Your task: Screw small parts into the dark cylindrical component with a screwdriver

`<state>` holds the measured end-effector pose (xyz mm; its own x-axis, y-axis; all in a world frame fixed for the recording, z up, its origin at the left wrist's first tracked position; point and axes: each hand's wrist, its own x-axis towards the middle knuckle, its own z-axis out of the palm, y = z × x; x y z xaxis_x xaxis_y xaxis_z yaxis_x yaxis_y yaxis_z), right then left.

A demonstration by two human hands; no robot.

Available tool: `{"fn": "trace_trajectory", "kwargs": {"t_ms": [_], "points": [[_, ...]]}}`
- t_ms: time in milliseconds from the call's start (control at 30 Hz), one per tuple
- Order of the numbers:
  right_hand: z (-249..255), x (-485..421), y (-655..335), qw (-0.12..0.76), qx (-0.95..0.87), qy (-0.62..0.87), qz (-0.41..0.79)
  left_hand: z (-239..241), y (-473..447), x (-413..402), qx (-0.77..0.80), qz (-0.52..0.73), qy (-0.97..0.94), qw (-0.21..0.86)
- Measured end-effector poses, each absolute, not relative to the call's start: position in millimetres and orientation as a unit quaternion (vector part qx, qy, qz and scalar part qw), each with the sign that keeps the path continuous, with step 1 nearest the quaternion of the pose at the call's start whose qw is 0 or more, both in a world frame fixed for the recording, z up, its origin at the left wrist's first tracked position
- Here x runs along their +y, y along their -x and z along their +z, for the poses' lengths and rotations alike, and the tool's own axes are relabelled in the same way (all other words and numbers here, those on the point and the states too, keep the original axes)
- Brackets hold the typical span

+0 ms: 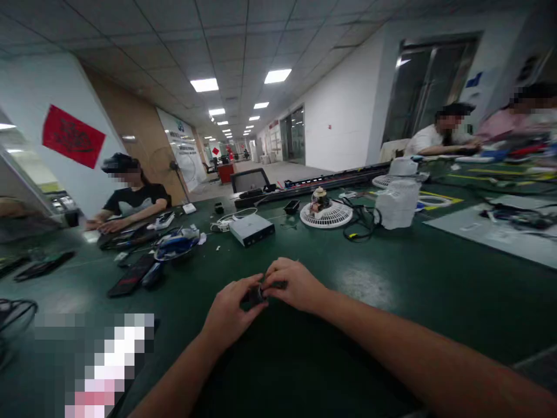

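My left hand [228, 313] and my right hand [292, 284] meet over the dark green table [391, 290], close in front of me. Both have their fingers curled round a small dark part [256, 295] pinched between them. What the part is I cannot make out; most of it is hidden by the fingers. A dark mat lies under my forearms.
A grey box [251, 229] sits further back, with a white fan grille [326, 215] and a white plastic piece [398, 200] to its right. Phones and cables [130, 277] lie at left. One person sits at the left side, two at the far right.
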<state>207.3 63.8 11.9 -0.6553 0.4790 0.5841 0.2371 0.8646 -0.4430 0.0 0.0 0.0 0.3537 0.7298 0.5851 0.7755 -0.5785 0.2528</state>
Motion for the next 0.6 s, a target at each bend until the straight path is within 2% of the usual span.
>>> {"fn": "trace_trajectory", "kwargs": {"t_ms": [200, 367, 500, 600], "points": [[18.5, 54.7, -203.7, 0.364, -0.872, 0.273, 0.178, 2.1, 0.1, -3.0, -0.422, -0.321, 0.846, 0.055], [24.4, 51.9, -203.6, 0.324, -0.835, 0.357, 0.265, 6.8, -1.6, -5.0, -0.401, -0.296, 0.864, 0.068], [21.4, 53.6, -203.4, 0.313, -0.803, 0.355, 0.361, 6.8, -2.8, -4.8, -0.385, -0.314, 0.864, 0.08], [20.6, 51.4, -203.0, 0.337, -0.814, 0.347, 0.323, 7.1, -2.3, -6.1, -0.379, -0.327, 0.861, 0.09]]}}
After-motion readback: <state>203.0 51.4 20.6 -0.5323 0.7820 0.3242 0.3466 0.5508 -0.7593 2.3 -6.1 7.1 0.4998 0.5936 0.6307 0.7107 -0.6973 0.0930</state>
